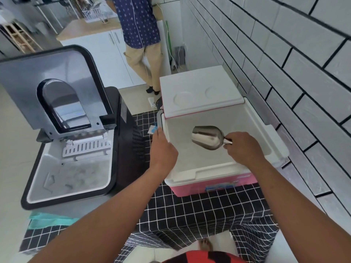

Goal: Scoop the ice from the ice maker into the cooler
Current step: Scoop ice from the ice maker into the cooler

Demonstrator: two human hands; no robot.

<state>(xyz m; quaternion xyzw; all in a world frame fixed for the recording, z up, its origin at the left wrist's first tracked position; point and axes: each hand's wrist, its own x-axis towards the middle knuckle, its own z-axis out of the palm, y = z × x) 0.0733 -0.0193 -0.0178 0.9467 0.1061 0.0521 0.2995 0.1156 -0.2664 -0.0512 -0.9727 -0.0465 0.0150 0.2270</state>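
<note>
— Pink and white: is that the cooler?

— Yes. Your cooler [212, 184] has pink walls and a white rim, and it sits open on a black tablecloth [182, 215] with a white grid. Its white lid [199, 92] is swung back on the far side. I cannot tell whether any ice lies on the pale inside of the cooler.

— What are your hands doing?

— Your right hand [245, 147] is over the cooler's opening, fingers curled round the handle of a steel scoop [208, 136]. The scoop's bowl hangs inside the opening and points toward the cooler's left wall; I cannot tell what it holds. Your left hand [164, 149] rests on the cooler's left rim, fingers bent over the edge.

— And the ice maker?

— Your ice maker [125, 141], black with a grey top, stands just left of the cooler, lid [51, 88] raised. Ice [83, 173] lies in its white bin, well apart from the scoop.

— Anything else nearby?

— Beyond the cooler a person [140, 35] in a blue patterned shirt stands by a white cabinet [98, 52]. A white tiled wall [284, 63] runs along the cooler's right side.
</note>
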